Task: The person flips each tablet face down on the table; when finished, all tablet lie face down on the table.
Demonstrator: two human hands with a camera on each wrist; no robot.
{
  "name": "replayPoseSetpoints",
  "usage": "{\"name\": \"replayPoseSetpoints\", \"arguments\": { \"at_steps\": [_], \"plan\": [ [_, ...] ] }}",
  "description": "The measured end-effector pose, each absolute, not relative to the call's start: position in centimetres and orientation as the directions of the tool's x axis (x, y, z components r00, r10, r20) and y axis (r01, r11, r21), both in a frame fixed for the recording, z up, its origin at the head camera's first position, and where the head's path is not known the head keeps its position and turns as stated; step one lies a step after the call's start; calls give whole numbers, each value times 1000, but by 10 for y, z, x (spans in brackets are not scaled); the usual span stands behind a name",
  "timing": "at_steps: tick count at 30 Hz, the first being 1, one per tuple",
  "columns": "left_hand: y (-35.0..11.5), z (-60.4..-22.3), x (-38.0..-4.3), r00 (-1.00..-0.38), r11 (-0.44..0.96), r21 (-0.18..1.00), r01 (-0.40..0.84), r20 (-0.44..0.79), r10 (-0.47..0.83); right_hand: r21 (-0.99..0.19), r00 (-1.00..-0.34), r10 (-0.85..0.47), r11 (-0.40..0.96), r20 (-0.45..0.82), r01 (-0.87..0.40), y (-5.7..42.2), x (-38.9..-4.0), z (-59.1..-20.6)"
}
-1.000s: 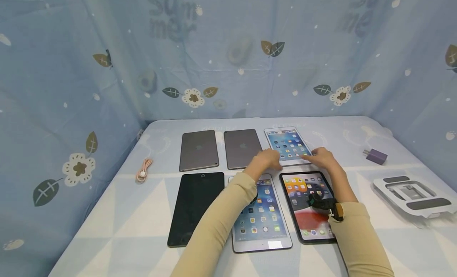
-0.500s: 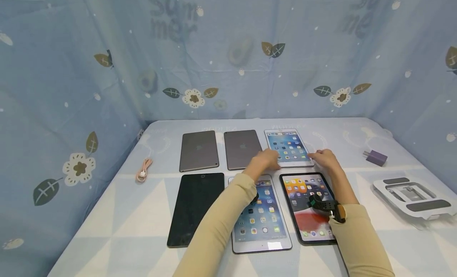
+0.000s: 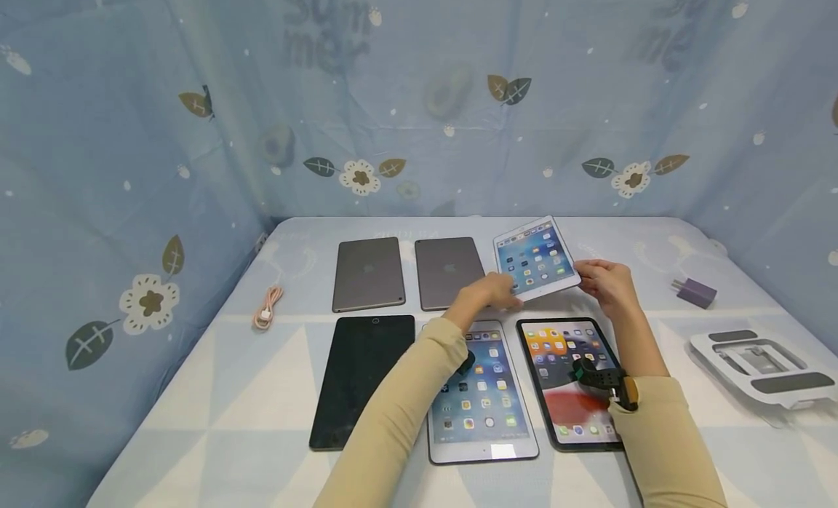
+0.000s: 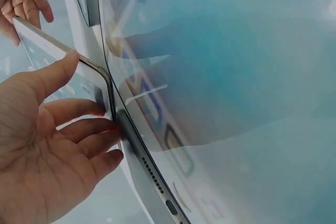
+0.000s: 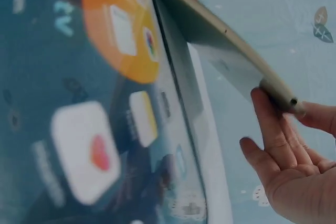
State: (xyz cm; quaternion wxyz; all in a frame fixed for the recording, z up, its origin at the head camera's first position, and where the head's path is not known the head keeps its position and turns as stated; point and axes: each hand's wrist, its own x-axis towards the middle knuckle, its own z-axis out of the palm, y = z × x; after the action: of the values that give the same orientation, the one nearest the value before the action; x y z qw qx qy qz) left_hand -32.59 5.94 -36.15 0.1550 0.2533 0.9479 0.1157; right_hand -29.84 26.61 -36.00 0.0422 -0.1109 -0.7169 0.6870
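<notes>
A small white tablet [image 3: 535, 255], its screen lit with app icons, is raised at a tilt above the back right of the table. My left hand [image 3: 486, 292] grips its lower left corner; in the left wrist view the thumb [image 4: 63, 74] lies on the edge and the fingers are behind. At the lower right corner, my right hand [image 3: 607, 281] pinches the tablet between thumb and fingers. The right wrist view shows its grey back [image 5: 210, 35]. Beneath my forearms lie a larger white tablet [image 3: 484, 413] and a black-framed tablet [image 3: 563, 406], both lit and partly covered.
Two grey tablets lie face down, one far left [image 3: 369, 275] and one beside my left hand [image 3: 448, 271]. A dark-screened tablet [image 3: 360, 377] lies in front. A pink cable [image 3: 265, 308] is at left; a purple charger [image 3: 695, 292] and a white folding stand [image 3: 762, 366] are at right.
The small white tablet has risen off the table and tilted, its right side higher. My right hand has moved from its screen to its right edge and lifted slightly; the left stays at its corner.
</notes>
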Motion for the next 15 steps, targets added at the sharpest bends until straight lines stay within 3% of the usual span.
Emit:
{"name": "replayPoseSetpoints", "arguments": {
  "at_steps": [6, 12, 15],
  "plan": [
    [67, -362, -324, -816, 823, 336, 458, -208, 540, -997, -972, 227, 37, -60, 70, 274, -305, -361],
    [77, -360, -318, -813, 796, 405, 450, -182, 553, -995, -967, 256, 97, 15, 10, 310, -351, -398],
    [83, -357, -315, -816, 786, 434, 440, -172, 552, -978, -962, 250, 201, 109, -59, 322, -372, -416]
  ]
}}
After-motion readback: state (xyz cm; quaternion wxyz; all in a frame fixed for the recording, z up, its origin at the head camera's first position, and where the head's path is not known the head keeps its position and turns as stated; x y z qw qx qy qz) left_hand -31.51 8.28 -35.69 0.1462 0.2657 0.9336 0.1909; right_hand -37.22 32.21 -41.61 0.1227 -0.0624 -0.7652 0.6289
